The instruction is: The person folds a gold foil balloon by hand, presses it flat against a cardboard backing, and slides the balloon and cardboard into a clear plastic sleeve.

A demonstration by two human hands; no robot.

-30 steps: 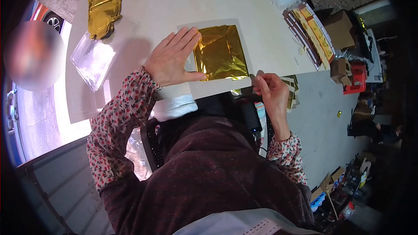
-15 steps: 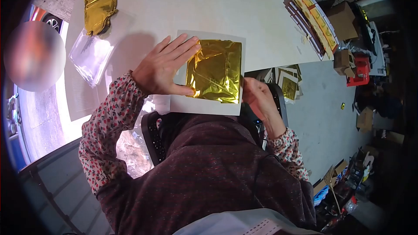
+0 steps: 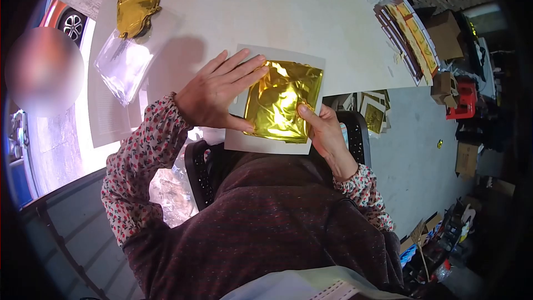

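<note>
A square of folded gold foil (image 3: 283,91) lies on a white card (image 3: 266,144) that juts over the table's near edge. My left hand (image 3: 222,89) is spread, its fingertips touching the foil's upper left corner and its thumb the lower left corner. At the right side, my right hand (image 3: 326,133) pinches the foil and card, thumb on top of the foil and fingers beneath the card, partly hidden. The foil is creased and shiny.
More gold foil (image 3: 139,3) lies at the table's far left, beside clear plastic sleeves (image 3: 125,66). Printed strips (image 3: 411,36) are stacked at the right edge. Below are cards with gold squares (image 3: 375,115), a red crate (image 3: 462,99) and cardboard boxes (image 3: 469,158).
My right hand has moved from beside the card to gripping its right edge, with the thumb now on the foil. The card is slightly tilted compared with before. My left hand stays spread on the foil's left side.
</note>
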